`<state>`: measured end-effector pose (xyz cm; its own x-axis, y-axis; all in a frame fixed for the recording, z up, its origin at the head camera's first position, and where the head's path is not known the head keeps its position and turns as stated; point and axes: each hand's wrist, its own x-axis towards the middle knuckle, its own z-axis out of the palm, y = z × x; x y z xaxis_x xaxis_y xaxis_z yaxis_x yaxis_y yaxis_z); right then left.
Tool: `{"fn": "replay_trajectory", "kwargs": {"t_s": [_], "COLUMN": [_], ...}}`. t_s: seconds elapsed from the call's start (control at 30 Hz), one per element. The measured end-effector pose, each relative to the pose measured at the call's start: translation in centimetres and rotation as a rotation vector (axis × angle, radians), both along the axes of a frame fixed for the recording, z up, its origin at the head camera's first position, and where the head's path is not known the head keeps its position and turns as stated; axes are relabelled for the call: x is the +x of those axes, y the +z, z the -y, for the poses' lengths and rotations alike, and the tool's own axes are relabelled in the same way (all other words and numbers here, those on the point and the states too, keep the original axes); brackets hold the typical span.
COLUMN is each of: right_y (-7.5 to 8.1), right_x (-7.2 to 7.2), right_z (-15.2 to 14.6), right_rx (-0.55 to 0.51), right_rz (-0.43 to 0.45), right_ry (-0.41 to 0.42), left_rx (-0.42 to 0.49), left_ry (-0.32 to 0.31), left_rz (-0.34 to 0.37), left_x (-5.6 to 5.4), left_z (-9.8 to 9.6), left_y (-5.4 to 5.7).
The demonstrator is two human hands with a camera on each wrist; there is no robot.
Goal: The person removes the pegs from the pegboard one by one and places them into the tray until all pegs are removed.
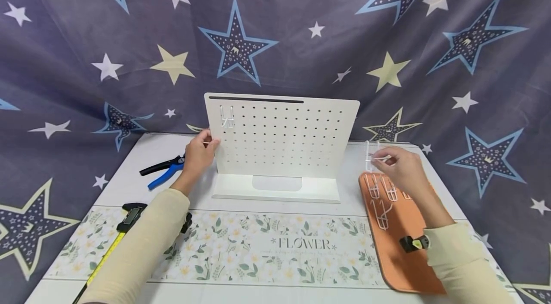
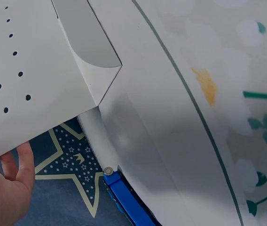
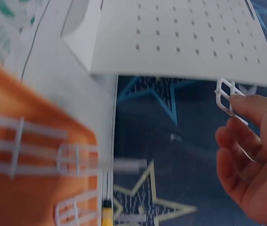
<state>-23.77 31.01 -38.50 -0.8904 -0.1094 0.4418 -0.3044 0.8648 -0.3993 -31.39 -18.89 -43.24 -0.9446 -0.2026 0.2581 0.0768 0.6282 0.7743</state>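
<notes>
A white pegboard [image 1: 284,151] with rows of small holes stands upright on its base. My left hand [image 1: 201,153] grips its left edge; in the left wrist view the fingers [image 2: 25,162] reach the board's edge. One white wire hook [image 1: 227,122] hangs at the board's upper left. On the right, my right hand [image 1: 402,168] pinches another white wire hook [image 3: 223,96] between thumb and finger, apart from the board. Below that hand, several more white hooks [image 1: 381,218] lie on an orange mat [image 1: 404,256].
Pliers with blue and black handles [image 1: 165,175] lie left of the board. A digital caliper [image 1: 131,215] and a yellow tape measure blade [image 1: 103,261] lie near my left forearm. A flowered strip [image 1: 301,266] crosses the white table; a starry curtain [image 1: 292,65] hangs behind.
</notes>
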Motion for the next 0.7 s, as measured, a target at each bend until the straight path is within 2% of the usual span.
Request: {"fn": "replay_trajectory", "kwargs": {"t_s": [0.17, 0.43, 0.7], "right_y": [-0.2, -1.4, -3.0], "right_x": [0.9, 2.5, 3.7], "right_z": [-3.1, -6.7, -9.2], "right_rx": [0.046, 0.105, 0.12], "right_rz": [0.044, 0.126, 0.265], "right_ry": [-0.011, 0.014, 0.028], "left_rx": [0.008, 0.01, 0.026], "left_ry": [-0.003, -0.013, -0.011], "left_rz": [0.001, 0.002, 0.019], "left_x": [0.1, 0.1, 0.1], "left_z": [0.0, 0.0, 0.0], "left_y": [0.0, 0.0, 0.0]}}
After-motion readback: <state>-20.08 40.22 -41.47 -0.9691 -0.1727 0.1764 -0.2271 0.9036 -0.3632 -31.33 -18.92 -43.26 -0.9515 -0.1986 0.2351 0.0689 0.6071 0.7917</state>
